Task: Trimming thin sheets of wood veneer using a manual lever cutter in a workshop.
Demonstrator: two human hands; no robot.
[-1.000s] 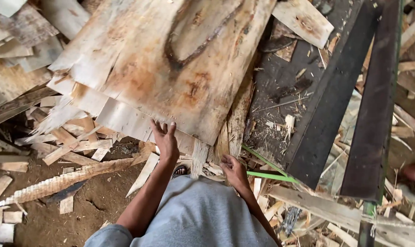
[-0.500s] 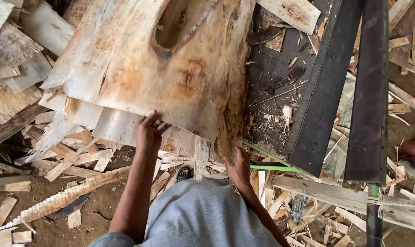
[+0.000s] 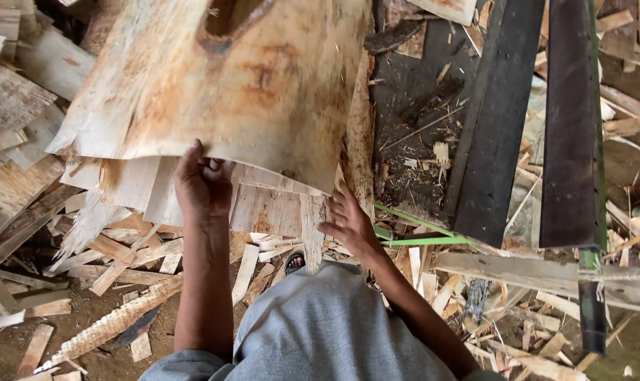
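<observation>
A big thin sheet of pale wood veneer (image 3: 228, 85), stained brown and with a hole near its top, lies tilted over a stack of more veneer sheets (image 3: 263, 208). My left hand (image 3: 203, 185) grips the sheet's near edge from below, fingers curled on it. My right hand (image 3: 348, 222) rests on the lower sheets by the big sheet's right corner, fingers spread.
Dark wooden beams (image 3: 500, 120) of a frame run along the right, with a green strip (image 3: 419, 233) below them. Broken veneer strips and scraps (image 3: 108, 268) litter the dirt ground on the left and bottom right. My grey shirt fills the bottom centre.
The big sheet has slid toward me and lifted at its near edge. My left hand moved left and up with it; my right hand stayed near the corner.
</observation>
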